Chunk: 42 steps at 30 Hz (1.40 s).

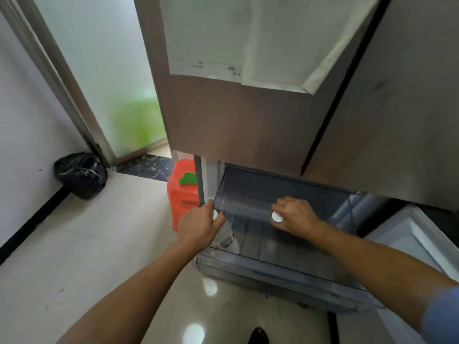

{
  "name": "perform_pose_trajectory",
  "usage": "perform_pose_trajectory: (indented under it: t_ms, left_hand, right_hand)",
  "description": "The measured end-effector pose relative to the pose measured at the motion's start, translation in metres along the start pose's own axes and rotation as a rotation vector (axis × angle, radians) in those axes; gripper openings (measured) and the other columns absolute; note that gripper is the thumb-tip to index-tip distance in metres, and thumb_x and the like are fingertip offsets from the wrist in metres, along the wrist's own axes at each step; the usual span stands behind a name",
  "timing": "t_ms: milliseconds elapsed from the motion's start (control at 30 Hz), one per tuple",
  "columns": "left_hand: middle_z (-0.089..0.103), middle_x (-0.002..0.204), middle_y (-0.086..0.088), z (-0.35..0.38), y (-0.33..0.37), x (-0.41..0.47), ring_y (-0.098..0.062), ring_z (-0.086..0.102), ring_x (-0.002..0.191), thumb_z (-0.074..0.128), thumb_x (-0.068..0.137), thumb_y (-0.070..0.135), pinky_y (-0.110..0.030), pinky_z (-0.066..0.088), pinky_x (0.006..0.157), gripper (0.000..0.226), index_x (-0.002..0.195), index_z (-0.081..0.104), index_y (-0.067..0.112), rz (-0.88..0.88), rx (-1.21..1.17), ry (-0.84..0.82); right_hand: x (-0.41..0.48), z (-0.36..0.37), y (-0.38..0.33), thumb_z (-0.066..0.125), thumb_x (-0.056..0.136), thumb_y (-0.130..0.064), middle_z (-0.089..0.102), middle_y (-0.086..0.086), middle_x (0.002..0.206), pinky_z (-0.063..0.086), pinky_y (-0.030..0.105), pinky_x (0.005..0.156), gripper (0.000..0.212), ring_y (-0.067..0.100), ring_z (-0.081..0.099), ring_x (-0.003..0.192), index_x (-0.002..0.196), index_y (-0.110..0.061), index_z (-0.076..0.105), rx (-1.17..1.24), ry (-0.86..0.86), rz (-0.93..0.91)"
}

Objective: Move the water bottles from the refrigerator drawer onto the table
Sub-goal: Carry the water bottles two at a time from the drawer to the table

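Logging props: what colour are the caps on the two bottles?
White, both the left bottle's cap and the right bottle's cap; head view.

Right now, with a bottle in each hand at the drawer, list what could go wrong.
1. The left hand grips its bottle near the cap, at the drawer's left front corner; lifted carelessly, it could knock the clear wall.
2. The right hand covers most of the second bottle; a grip by the cap alone might slip.
3. The pulled-out drawer and the orange stool crowd the floor, a possible trip when turning away.
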<state>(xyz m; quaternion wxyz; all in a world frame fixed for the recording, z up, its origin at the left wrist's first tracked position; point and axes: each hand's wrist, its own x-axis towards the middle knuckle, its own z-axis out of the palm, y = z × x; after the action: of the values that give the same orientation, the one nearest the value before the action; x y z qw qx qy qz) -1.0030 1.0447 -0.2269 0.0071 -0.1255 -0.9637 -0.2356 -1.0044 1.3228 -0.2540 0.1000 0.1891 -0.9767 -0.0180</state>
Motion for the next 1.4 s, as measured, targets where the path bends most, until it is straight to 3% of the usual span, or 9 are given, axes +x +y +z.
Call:
perform_pose_trajectory:
  t_ms: [100,167,367,500,733,900,1067,1200,1400]
  left_hand:
    - [0.067,0.085,-0.006,-0.016,0.003,0.0,-0.029,0.063,0.075,0.036,0.092,0.054,-0.041,0.053,0.07,0.039,0.104,0.052,0.02,0.048,0.014,0.039]
    - [0.065,0.084,-0.006,-0.035,0.006,0.001,-0.027,0.058,0.072,0.043,0.094,0.049,-0.036,0.047,0.065,0.034,0.102,0.054,0.018,0.048,0.027,0.107]
    - [0.062,0.081,-0.019,-0.129,0.004,-0.014,-0.04,0.057,0.08,0.055,0.09,0.04,-0.035,0.031,0.061,0.028,0.085,0.053,0.012,-0.04,-0.054,0.412]
    - [0.057,0.07,-0.014,-0.186,-0.033,-0.038,-0.038,0.056,0.07,0.043,0.083,0.051,-0.037,0.037,0.057,0.041,0.082,0.05,0.011,-0.131,-0.003,0.577]
    - [0.062,0.075,-0.007,-0.223,-0.143,-0.127,-0.03,0.058,0.068,0.041,0.087,0.053,-0.037,0.05,0.061,0.038,0.086,0.052,0.017,-0.369,0.177,0.539]
    - [0.057,0.076,0.0,-0.231,-0.229,-0.204,-0.016,0.051,0.063,0.05,0.092,0.042,-0.023,0.027,0.049,0.025,0.086,0.048,0.017,-0.644,0.238,0.462]
    - [0.06,0.078,0.0,-0.253,-0.317,-0.282,-0.015,0.057,0.066,0.046,0.092,0.047,-0.031,0.051,0.059,0.027,0.091,0.049,0.02,-0.911,0.281,0.422]
    - [0.057,0.076,0.006,-0.28,-0.362,-0.348,-0.01,0.055,0.066,0.049,0.093,0.047,-0.025,0.039,0.058,0.024,0.092,0.05,0.023,-1.124,0.283,0.504]
    - [0.051,0.073,0.005,-0.307,-0.392,-0.458,-0.011,0.047,0.062,0.048,0.094,0.044,-0.027,0.03,0.052,0.024,0.084,0.041,0.024,-1.433,0.275,0.643]
  right_hand:
    - [-0.013,-0.023,-0.002,0.063,0.072,-0.044,0.06,0.003,0.061,0.044,0.03,0.042,0.03,0.028,0.06,0.053,0.065,-0.015,0.059,0.091,0.134,0.194]
    - [-0.015,-0.046,-0.011,0.071,0.073,-0.04,0.063,0.007,0.064,0.046,0.034,0.047,0.031,0.031,0.061,0.055,0.069,-0.012,0.061,0.115,0.173,0.286]
    - [0.027,-0.142,-0.054,0.068,0.079,-0.04,0.067,0.008,0.071,0.035,0.028,0.057,0.028,0.03,0.06,0.062,0.078,-0.013,0.061,0.17,0.342,0.274]
    - [0.073,-0.18,-0.108,0.067,0.08,-0.039,0.067,0.008,0.068,0.042,0.028,0.054,0.029,0.026,0.06,0.057,0.077,-0.011,0.062,0.227,0.45,0.111]
    - [0.154,-0.161,-0.246,0.062,0.082,-0.045,0.07,0.009,0.079,0.054,0.039,0.063,0.034,0.023,0.061,0.065,0.089,-0.012,0.065,0.422,0.325,-0.12]
    - [0.2,-0.122,-0.362,0.066,0.08,-0.041,0.07,0.012,0.086,0.044,0.035,0.067,0.03,0.033,0.063,0.078,0.088,-0.012,0.065,0.481,0.203,-0.334]
    - [0.252,-0.092,-0.492,0.046,0.077,-0.059,0.068,0.007,0.084,0.036,0.027,0.065,0.044,0.024,0.059,0.072,0.082,-0.016,0.056,0.53,0.055,-0.596]
    - [0.279,-0.088,-0.608,0.058,0.085,-0.051,0.066,0.0,0.093,0.039,0.024,0.069,0.028,0.015,0.053,0.074,0.086,-0.024,0.048,0.541,-0.057,-0.793]
    - [0.276,-0.1,-0.772,0.06,0.085,-0.048,0.069,-0.002,0.097,0.038,0.027,0.069,0.032,0.02,0.062,0.086,0.097,-0.018,0.062,0.585,-0.106,-1.052]
